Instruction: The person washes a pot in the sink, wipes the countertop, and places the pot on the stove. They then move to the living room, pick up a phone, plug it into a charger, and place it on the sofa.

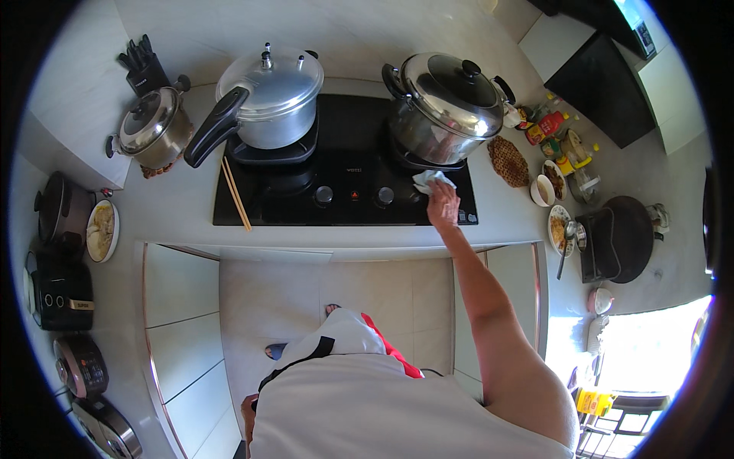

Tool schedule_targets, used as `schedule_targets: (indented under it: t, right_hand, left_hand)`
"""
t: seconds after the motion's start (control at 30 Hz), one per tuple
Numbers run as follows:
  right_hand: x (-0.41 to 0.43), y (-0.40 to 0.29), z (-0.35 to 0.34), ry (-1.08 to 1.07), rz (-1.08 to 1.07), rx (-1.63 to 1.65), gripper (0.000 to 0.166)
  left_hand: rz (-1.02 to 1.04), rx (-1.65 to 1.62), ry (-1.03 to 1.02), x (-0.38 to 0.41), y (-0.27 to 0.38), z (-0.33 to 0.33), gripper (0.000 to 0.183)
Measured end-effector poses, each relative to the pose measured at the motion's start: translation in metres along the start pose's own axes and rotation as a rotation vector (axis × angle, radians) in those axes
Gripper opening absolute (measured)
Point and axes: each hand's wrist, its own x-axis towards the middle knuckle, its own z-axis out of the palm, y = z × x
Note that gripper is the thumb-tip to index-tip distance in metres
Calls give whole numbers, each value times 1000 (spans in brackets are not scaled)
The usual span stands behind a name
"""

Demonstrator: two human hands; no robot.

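My right hand [444, 204] presses a crumpled pale cloth or tissue [433, 181] on the black glass cooktop [350, 155], just in front of the right burner. Behind it, a lidded stainless steel pot [438, 132] stands on that burner. An aluminium pressure cooker [278, 115] sits over the left burner, its black handle pointing to the front left. A pair of wooden chopsticks [235, 195] lies across the cooktop's left edge. Low at my left side, my left hand [250, 405] shows only partly beside my body; its fingers are mostly hidden.
Left on the counter are a smaller lidded pot [155, 129], a knife block [146, 74], a bowl of food [103, 230] and several appliances. To the right are a woven trivet [508, 162], sauce bottles [547, 127], small dishes, a plate with a ladle [565, 246] and a dark wok [622, 240].
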Motion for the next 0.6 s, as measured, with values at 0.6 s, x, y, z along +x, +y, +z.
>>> schedule_targets:
  t: [0.6]
  right_hand:
    - [-75,-180,-36,-42,-93,73,31]
  left_hand:
    - [-85,-277,1,36,-50,-68,30]
